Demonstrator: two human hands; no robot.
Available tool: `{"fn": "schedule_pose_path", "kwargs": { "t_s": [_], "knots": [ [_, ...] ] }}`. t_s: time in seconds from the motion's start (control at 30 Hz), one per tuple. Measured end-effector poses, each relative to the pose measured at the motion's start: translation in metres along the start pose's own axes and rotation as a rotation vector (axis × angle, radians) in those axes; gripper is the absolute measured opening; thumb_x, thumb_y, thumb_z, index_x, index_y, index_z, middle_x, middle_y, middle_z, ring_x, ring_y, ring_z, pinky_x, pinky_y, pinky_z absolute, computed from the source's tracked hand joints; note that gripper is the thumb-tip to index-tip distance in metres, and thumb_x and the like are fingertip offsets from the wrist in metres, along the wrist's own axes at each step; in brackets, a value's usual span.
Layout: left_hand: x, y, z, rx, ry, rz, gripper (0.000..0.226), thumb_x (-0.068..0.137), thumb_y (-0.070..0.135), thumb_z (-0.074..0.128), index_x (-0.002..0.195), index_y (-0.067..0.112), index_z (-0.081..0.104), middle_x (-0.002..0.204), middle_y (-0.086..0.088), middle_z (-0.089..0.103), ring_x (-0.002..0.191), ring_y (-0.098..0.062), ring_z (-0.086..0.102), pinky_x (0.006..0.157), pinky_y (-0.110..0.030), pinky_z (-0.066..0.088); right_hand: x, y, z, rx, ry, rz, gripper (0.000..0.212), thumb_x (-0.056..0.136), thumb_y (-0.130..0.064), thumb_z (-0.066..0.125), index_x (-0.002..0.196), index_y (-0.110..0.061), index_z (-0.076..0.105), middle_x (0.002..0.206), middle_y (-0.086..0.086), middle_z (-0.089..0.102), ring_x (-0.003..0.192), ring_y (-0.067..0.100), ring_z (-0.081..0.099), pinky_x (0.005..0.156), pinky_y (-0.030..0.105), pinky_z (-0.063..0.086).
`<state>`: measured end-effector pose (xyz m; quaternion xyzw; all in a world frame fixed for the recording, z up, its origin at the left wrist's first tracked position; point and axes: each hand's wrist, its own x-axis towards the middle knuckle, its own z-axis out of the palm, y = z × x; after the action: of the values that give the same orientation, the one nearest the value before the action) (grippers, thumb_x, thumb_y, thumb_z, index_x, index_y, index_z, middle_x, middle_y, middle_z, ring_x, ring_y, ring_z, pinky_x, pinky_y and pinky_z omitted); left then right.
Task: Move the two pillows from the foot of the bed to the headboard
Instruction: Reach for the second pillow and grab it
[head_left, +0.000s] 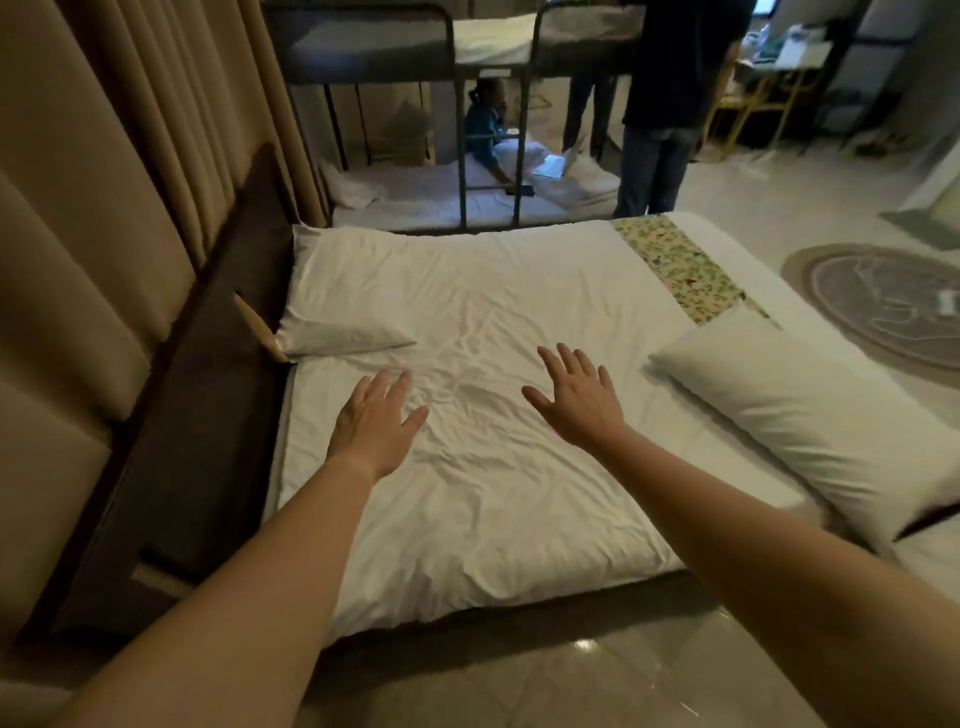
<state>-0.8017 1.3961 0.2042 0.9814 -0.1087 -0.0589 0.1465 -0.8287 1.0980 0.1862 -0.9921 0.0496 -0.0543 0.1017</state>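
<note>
Left hand (376, 423), right hand (579, 397) — empty, spread, between two pillows (810, 421)

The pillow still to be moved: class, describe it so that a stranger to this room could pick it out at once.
Start at the big white bed and find the floral runner across its foot. The pillow still to be moved lies just beside that runner, near the bed's right edge. The other pillow already rests against the dark headboard; this one lies far from it.
</note>
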Motion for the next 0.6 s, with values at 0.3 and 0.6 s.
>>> {"fn": "schedule_pose_path", "kwargs": {
  "t_s": [0.3, 0.6],
  "knots": [
    [0.015, 0.066, 0.021, 0.033, -0.114, 0.233, 0.071, 0.105, 0.061, 0.036, 0.165, 0.033, 0.014, 0.175, 0.003, 0.007, 0.161, -0.025, 0.004, 0.127, -0.048, 0.017, -0.066, 0.071, -0.024, -0.034, 0.055, 0.242, 0.074, 0.093, -0.071, 0.027, 0.154, -0.031, 0.017, 0.163, 0.004, 0.020, 0.147, 0.028, 0.018, 0.116, 0.055, 0.020],
    [0.040, 0.161, 0.056, 0.056, -0.183, 0.398, 0.070, 0.105, 0.060, 0.035, 0.165, 0.034, 0.012, 0.175, 0.004, 0.005, 0.162, -0.023, 0.001, 0.127, -0.049, 0.018, -0.113, 0.169, -0.038, -0.075, 0.095, 0.444, 0.074, 0.094, -0.069, 0.029, 0.153, -0.026, 0.022, 0.159, 0.006, 0.028, 0.145, 0.028, 0.023, 0.114, 0.053, 0.024]
  ]
}}
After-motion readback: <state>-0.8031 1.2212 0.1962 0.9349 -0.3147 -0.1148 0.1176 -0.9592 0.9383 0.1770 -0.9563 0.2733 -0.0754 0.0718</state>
